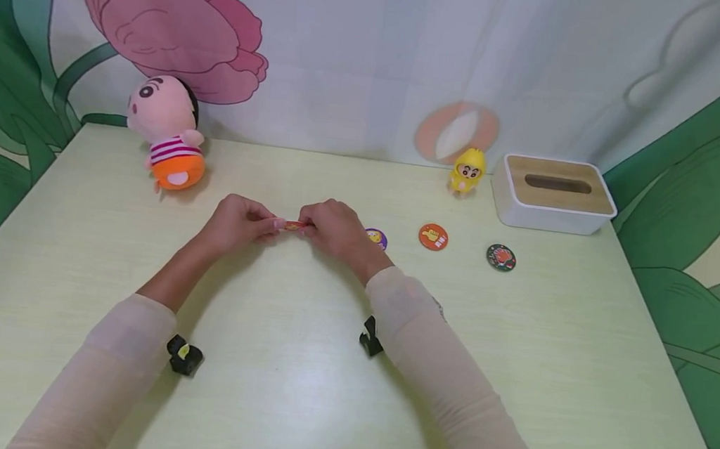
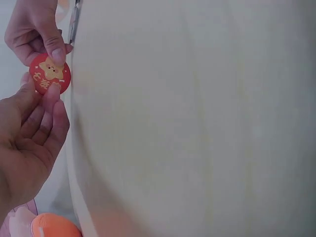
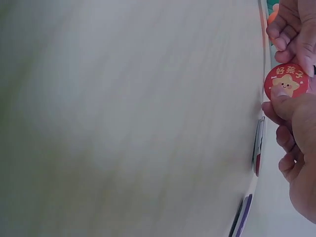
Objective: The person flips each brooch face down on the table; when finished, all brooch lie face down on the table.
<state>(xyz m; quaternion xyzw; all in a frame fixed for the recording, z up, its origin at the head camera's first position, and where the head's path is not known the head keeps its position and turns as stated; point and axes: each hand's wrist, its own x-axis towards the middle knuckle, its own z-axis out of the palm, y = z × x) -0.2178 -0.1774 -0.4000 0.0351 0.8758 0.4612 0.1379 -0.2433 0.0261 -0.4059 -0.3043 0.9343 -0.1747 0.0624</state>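
Note:
A round red badge (image 2: 42, 81) with a smiling yellow star and yellow lettering is held between both hands, raised over the table. My left hand (image 1: 239, 225) pinches one edge of it with thumb and fingers. From the opposite edge my right hand (image 1: 337, 230) pinches it too, the thumb lying across the printed face in the right wrist view. Only a thin red strip of the badge shows in the head view. Just right of the right hand lies a purple badge (image 1: 376, 238), partly hidden by that hand. An orange thumbs-up badge (image 1: 433, 236) lies farther right.
A dark badge with a red print (image 1: 500, 257) lies beyond the orange one. Behind stand a yellow figurine (image 1: 468, 171) and a white tissue box (image 1: 551, 218) with a wooden lid. A plush doll (image 1: 173, 132) sits at the back left. A curtain hangs behind the pale table (image 1: 283, 388).

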